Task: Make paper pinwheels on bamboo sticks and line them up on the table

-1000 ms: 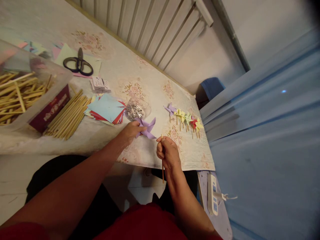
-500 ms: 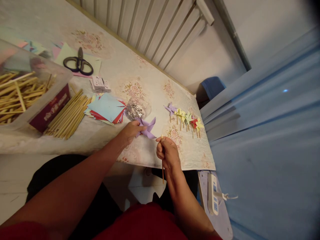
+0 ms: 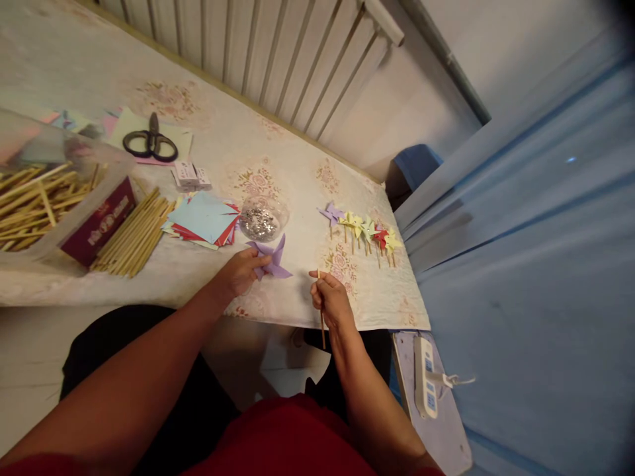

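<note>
My left hand point(image 3: 239, 272) pinches a purple paper pinwheel point(image 3: 272, 259) just above the table's front edge. My right hand point(image 3: 331, 301) is closed round a thin wooden stick point(image 3: 321, 312), held upright a short way to the right of the pinwheel, its top tip level with my fingers. The stick and the pinwheel are apart. A clear bowl of silver pins point(image 3: 260, 220) sits just behind the pinwheel. A row of finished small pinwheels on sticks point(image 3: 362, 230) lies to the right on the flowered tablecloth point(image 3: 297, 165).
A stack of coloured paper squares point(image 3: 203, 218), a bundle of bamboo sticks point(image 3: 133, 231), a clear box with more sticks point(image 3: 44, 192) and black scissors point(image 3: 149, 140) lie to the left. A power strip point(image 3: 426, 383) rests on a stool at lower right. Blue cloth point(image 3: 536, 264) fills the right.
My left hand has drawn the purple pinwheel a little left and toward me. The view has shifted slightly; my right hand keeps the stick upright.
</note>
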Tool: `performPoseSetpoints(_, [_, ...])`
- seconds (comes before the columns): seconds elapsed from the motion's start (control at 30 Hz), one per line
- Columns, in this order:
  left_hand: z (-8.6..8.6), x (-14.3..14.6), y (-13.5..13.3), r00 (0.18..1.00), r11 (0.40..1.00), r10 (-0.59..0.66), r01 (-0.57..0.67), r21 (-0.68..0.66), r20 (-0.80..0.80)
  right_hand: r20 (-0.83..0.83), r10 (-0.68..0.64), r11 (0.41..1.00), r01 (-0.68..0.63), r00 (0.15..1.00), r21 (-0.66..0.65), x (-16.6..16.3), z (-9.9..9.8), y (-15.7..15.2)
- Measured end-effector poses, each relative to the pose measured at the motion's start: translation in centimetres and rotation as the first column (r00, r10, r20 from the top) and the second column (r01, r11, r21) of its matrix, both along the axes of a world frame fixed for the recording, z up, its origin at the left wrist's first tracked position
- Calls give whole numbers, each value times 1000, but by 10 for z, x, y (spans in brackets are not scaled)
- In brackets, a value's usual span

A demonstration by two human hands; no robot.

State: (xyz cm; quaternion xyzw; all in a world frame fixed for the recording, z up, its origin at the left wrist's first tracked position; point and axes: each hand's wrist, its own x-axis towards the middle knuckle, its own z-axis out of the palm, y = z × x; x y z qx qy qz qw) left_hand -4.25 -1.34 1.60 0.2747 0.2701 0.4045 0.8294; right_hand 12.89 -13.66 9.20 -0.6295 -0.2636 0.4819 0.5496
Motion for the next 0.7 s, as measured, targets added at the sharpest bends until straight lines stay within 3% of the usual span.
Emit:
performPoseSetpoints(0.17, [-2, -8, -19, 1000, 1000, -1, 0, 6, 27, -52, 28, 1000, -28, 998, 6, 15, -6, -12])
performPoseSetpoints(0.4, [1, -17, -40, 998, 996, 45, -42, -81, 38, -211, 129, 989, -110, 969, 98, 17, 16, -25])
performPoseSetpoints(0.7, [16, -19, -79, 997, 997, -30, 34, -67, 65, -288, 194, 974, -149, 938, 171, 13, 28, -46])
